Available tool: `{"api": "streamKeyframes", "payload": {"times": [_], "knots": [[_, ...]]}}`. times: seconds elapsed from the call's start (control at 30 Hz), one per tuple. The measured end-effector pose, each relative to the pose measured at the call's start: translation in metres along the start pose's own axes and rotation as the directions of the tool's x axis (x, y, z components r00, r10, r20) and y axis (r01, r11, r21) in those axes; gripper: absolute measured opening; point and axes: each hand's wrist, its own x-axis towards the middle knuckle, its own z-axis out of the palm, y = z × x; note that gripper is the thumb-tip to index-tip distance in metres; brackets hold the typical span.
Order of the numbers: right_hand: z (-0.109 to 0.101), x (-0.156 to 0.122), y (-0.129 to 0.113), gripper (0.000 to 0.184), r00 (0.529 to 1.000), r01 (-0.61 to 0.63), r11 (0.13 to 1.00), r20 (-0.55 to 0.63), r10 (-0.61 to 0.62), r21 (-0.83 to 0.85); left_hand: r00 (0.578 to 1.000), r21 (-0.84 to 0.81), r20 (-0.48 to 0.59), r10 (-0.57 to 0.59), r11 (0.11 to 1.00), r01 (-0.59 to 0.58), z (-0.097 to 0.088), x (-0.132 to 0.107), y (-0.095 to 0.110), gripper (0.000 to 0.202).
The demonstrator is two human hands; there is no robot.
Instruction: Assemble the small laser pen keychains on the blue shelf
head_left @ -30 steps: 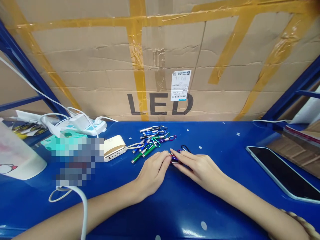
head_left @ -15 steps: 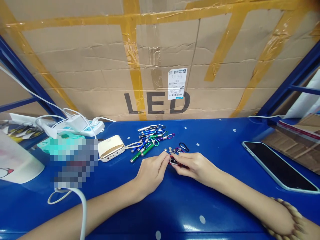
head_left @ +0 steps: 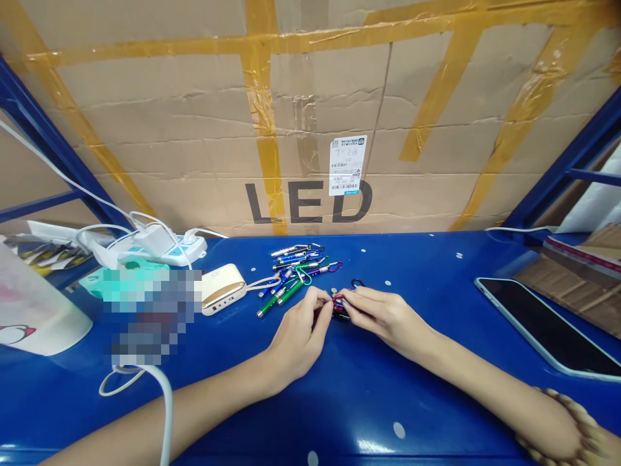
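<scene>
My left hand (head_left: 301,331) has its thumb and fingers pinched together just left of a small red carabiner (head_left: 338,298); what lies between its fingertips is too small to make out. My right hand (head_left: 391,318) pinches the red carabiner from the right, its fingers hiding part of it. Dark small parts show below the carabiner, between the hands. Beyond the left fingertips lies a pile of slim metal keychain flashlights (head_left: 292,292) in green, blue, purple and silver, some with carabiners. A dark carabiner (head_left: 358,283) shows just behind my right fingers.
A cream power bank (head_left: 223,289) with a strap and a white power strip (head_left: 191,249) with cables stand left. A white cup (head_left: 43,310) is at the far left. At right lies a phone (head_left: 548,330) near cardboard (head_left: 572,278). A large taped box (head_left: 194,149) stands behind.
My right fingers have shifted on the held item, and its red loop now shows between my hands. The left fingers have bent more. The view has moved slightly.
</scene>
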Motion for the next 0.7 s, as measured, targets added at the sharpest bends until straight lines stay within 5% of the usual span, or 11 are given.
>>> {"api": "streamKeyframes", "payload": {"times": [0.27, 0.7], "knots": [[-0.0013, -0.0016, 0.0062, 0.025, 0.987, -0.097, 0.995, -0.130, 0.092, -0.032, 1.000, 0.017, 0.023, 0.011, 1.000, -0.011, 0.0014, 0.0019, -0.0029, 0.022], [0.0010, 0.0012, -0.0019, 0.031, 0.953, -0.262, 0.960, -0.131, 0.273, 0.095, 0.990, 0.108, -0.035, 0.138, 0.985, -0.134, 0.0029, 0.0008, -0.0044, 0.014]]}}
